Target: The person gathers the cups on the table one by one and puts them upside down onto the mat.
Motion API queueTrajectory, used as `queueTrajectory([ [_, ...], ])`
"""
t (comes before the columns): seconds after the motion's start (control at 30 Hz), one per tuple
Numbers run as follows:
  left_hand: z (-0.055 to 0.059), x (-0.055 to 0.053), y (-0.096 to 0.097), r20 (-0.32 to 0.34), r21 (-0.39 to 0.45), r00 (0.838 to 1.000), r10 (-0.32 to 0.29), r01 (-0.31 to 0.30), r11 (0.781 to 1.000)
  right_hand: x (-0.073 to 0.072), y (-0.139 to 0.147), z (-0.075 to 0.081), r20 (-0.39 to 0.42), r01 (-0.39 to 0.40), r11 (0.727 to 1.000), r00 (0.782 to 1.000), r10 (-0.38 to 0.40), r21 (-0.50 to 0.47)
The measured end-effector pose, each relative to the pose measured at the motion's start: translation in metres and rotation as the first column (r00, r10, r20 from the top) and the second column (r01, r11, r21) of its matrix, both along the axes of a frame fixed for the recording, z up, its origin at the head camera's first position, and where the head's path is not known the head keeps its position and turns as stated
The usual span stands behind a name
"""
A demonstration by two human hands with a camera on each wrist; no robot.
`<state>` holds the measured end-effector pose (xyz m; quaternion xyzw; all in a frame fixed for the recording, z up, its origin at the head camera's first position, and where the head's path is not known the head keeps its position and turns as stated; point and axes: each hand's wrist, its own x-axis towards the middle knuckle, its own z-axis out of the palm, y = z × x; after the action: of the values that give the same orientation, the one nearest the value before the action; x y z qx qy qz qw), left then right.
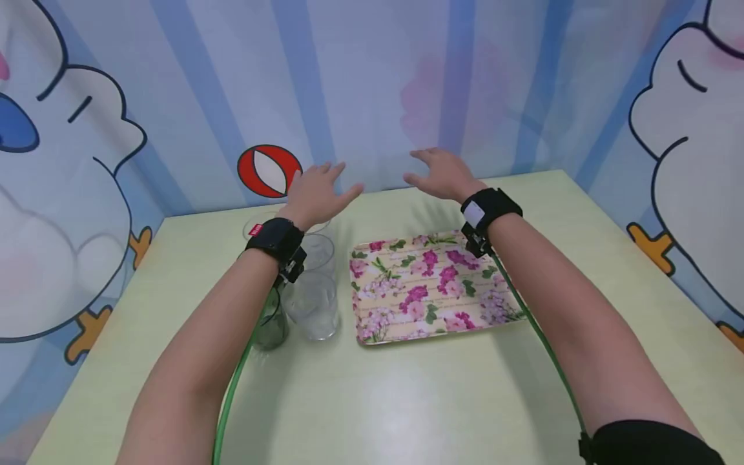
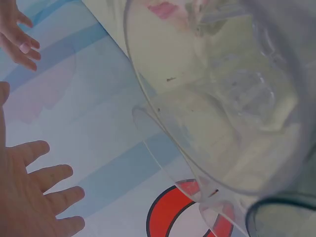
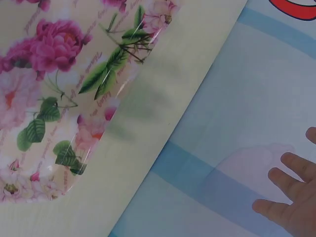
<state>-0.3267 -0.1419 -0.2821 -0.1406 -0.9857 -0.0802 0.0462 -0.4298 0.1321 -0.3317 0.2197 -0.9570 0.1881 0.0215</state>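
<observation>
Both hands are raised over the far part of the table, holding nothing. My left hand, fingers spread, hovers above and beyond a group of drinking glasses. One clear glass stands nearest me, with another clear glass behind it and more rims partly hidden by the wrist. A dark green-tinted glass stands at the left, partly behind the forearm. My right hand is past the far edge of a floral tray, its fingers extended. In the right wrist view several straight fingertips show apart from the tray.
The pale table ends at a blue striped backdrop with cartoon figures at both sides. A red and white ball is printed on it. Green cables run along both forearms from black wrist straps.
</observation>
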Motion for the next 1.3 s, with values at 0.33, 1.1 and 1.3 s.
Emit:
queueTrajectory([
  [0.33,0.007,0.031,-0.015,0.018,0.034,0.999,-0.044,0.043,0.998,0.07,-0.02,0.037,0.028,-0.071,0.993,0.997,0.074,-0.096],
  [1.1,0.009,0.102,-0.016,-0.047,-0.028,0.985,-0.163,0.162,0.986,0.125,-0.045,0.033,0.005,-0.237,0.956,0.97,0.242,-0.17],
  [1.3,0.007,0.119,-0.021,-0.037,-0.046,0.985,-0.167,0.166,0.985,0.137,-0.052,0.028,-0.006,-0.281,0.943,0.959,0.284,-0.181],
])
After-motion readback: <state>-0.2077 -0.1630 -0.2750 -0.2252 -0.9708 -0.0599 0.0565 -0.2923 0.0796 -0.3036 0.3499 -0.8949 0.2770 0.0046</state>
